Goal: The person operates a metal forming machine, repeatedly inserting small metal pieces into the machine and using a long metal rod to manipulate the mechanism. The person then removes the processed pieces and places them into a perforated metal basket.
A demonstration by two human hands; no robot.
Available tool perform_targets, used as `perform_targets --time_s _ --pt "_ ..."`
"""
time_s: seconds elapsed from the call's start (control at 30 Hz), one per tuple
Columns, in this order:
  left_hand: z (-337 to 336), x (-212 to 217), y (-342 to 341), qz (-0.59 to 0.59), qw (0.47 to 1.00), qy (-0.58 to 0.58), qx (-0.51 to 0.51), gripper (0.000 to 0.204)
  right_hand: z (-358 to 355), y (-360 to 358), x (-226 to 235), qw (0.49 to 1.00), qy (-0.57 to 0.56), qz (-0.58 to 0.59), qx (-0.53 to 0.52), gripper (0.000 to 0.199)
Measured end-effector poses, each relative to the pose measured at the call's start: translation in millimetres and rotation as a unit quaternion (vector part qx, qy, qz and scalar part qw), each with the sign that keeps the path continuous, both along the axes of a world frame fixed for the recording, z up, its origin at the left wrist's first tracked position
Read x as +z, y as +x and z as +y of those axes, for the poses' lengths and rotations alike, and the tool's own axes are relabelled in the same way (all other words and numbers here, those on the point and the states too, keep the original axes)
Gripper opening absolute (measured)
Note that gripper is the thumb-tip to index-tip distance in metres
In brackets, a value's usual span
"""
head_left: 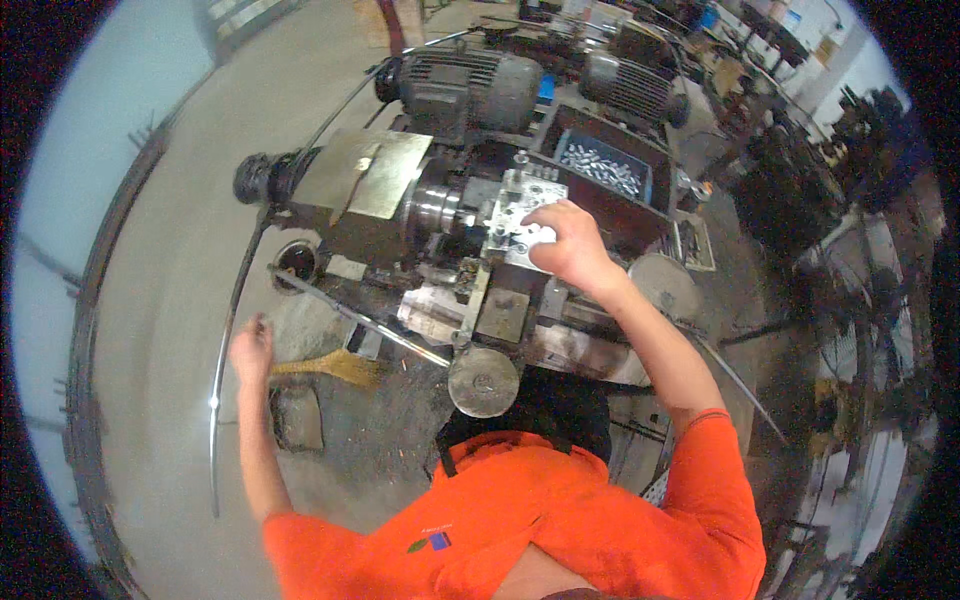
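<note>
My right hand (573,248) reaches over the pale metal tool block (520,205) of a lathe. Its index finger and thumb are apart, with the fingertips at the block's top face, and I make out nothing held between them. Left of the block is the round steel chuck (436,210). Well out to the left, my left hand (250,350) is closed, slightly blurred, beside a long thin metal rod (238,312). Something small and dark shows at its fingertips, too unclear to name. Between my arms, a shiny bar lever (375,325) slants toward a round metal handwheel (483,382).
A blue bin (604,165) of small silvery parts sits behind the block, right of centre. Two electric motors (470,88) stand at the back. A flat metal sheet (385,172) covers the headstock. A straw broom (345,368) lies on the floor near my left forearm.
</note>
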State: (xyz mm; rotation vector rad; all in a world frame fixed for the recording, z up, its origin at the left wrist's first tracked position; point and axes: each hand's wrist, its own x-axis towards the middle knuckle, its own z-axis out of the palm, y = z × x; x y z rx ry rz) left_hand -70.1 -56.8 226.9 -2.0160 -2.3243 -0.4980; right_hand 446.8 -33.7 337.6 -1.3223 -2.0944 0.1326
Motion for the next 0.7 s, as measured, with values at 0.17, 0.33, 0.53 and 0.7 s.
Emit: perform_targets --time_s 0.17,0.33,0.53,0.7 --pt "-61.7 47.7 -64.9 0.089 0.987 0.123 0.058 0.029 59.2 -58.9 -16.7 0.991 -0.084 -0.096 -0.05 0.025" --pt "-74.1 0.7 -128.0 0.105 0.948 -0.178 0.243 0.042 73.0 -84.6 -32.0 0.986 -0.111 -0.108 -0.059 0.019" --pt "-39.7 -20.9 -215.0 0.043 0.944 -0.148 0.293 0.039 75.2 -85.9 -34.4 0.984 -0.088 -0.152 -0.019 0.024" --pt "-21.2 -0.5 -178.6 -0.023 0.939 -0.181 0.291 0.034 75.7 -83.1 -32.9 0.972 -0.135 -0.186 -0.046 0.022"
